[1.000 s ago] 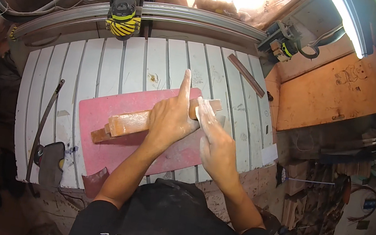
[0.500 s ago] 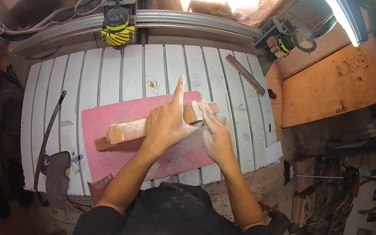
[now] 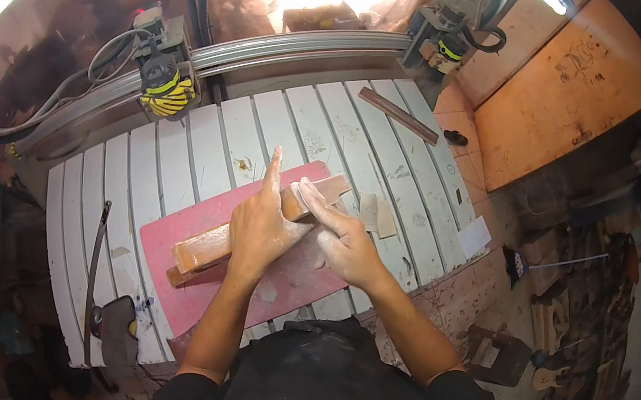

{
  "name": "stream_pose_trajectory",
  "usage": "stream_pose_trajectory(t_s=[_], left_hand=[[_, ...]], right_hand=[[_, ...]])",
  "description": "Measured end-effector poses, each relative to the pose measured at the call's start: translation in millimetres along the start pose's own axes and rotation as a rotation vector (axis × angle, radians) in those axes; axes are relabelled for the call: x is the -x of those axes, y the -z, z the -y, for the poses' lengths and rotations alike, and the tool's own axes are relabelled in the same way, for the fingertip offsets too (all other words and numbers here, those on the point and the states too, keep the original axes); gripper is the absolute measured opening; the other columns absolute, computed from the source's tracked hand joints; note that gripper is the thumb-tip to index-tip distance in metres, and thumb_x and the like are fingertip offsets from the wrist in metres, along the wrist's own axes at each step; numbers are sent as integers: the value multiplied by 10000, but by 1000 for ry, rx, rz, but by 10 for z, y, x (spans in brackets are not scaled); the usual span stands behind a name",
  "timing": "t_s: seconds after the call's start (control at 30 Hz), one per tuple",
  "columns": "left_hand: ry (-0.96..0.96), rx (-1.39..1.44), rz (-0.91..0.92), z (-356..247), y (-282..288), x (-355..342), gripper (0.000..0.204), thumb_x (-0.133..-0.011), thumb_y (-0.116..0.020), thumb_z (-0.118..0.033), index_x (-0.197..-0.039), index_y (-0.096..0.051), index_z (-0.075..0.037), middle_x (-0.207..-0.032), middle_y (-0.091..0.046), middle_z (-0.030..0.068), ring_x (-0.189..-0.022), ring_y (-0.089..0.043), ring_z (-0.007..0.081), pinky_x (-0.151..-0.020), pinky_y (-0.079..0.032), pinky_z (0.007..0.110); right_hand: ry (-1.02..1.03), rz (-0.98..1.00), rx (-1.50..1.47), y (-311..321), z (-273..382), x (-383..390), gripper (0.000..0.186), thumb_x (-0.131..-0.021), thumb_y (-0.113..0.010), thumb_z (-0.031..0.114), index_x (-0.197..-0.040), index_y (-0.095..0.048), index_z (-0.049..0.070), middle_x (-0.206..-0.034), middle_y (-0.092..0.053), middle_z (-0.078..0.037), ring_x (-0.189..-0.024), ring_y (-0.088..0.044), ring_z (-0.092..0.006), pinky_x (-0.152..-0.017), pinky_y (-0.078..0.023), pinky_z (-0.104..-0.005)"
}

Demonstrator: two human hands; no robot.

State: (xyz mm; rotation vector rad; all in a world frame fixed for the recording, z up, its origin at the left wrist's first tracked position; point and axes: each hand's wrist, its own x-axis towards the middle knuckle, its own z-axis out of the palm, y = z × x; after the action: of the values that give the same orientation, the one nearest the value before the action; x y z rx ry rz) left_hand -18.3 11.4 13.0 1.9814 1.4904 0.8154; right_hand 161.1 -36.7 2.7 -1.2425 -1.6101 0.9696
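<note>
My left hand (image 3: pixel 258 228) grips a long wooden piece (image 3: pixel 200 248), its index finger pointing away from me. The piece is powdered white and lies at a slant over another strip on a pink mat (image 3: pixel 170 234). My right hand (image 3: pixel 348 247) has straight fingers pressed together on the wood's far end; whatever may be under them is too hidden to make out. Both hands are dusted white. Pale tan sheets (image 3: pixel 377 214) lie just right of the fingers.
A white slatted bench (image 3: pixel 73 235) bears a dark strip (image 3: pixel 398 116), a curved metal bar (image 3: pixel 97 256) and a white paper (image 3: pixel 474 236). Machine heads (image 3: pixel 163 76) hang from a rail behind it. An orange board (image 3: pixel 557 104) stands at right; wood offcuts fill the lower right.
The whole view has swung, so bench and rail sit more tilted. My right fingers have shifted slightly along the wood's end; more of the pale sheets shows. My left hand keeps its grip.
</note>
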Motion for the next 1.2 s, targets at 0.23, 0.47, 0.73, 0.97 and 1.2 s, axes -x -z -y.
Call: stream_pose_trajectory(t_s=[0.23,0.47,0.73,0.97,1.2], left_hand=[[-101,-35,-29,65,-42,-16,1155,-716,-967,-330,-1652,-365,-19,-1047,-768,248,-945,-760,436,-793,-595,494],[-96,-311,-53,158,195,215,1003,-733,-969,-270,-1564,-491,23,-1246,-726,256,-1170,-694,442,-985,-561,480],[299,320,-263,1037,763,895,993,-658,-1035,-254,-1464,-529,30,-1295,-710,190,-1241,-684,297,-1069,-556,402],[260,751,-379,1544,123,858,1000,-703,-1045,-302,-1483,-492,-11,-1295,-668,102,-1163,-691,259,-1056,-562,397],[8,351,-504,166,548,643,735,-649,-1078,-268,-1181,-630,-31,-1063,-695,69,-959,-686,177,-845,-588,325]], right_hand=[[-279,-143,522,689,-760,-211,669,-855,-480,-83,-1502,-616,19,-1516,-624,-247,-1435,-596,-331,-1196,-464,-375],[33,-169,289,231,-615,-235,602,-895,-489,-46,-1475,-633,29,-1532,-603,-221,-1432,-564,-377,-1187,-473,-437],[15,-176,286,195,-714,-278,627,-889,-499,-68,-1499,-614,21,-1618,-520,-229,-1458,-544,-394,-1212,-444,-409],[-72,-227,-117,208,-710,-301,648,-914,-435,-71,-1540,-582,13,-1550,-591,-240,-1258,-680,-275,-907,-591,-326],[-401,-92,-583,220,-878,-141,600,-997,-518,0,-1588,-561,89,-1209,-718,-36,-724,-577,-60,-569,-540,-221]])
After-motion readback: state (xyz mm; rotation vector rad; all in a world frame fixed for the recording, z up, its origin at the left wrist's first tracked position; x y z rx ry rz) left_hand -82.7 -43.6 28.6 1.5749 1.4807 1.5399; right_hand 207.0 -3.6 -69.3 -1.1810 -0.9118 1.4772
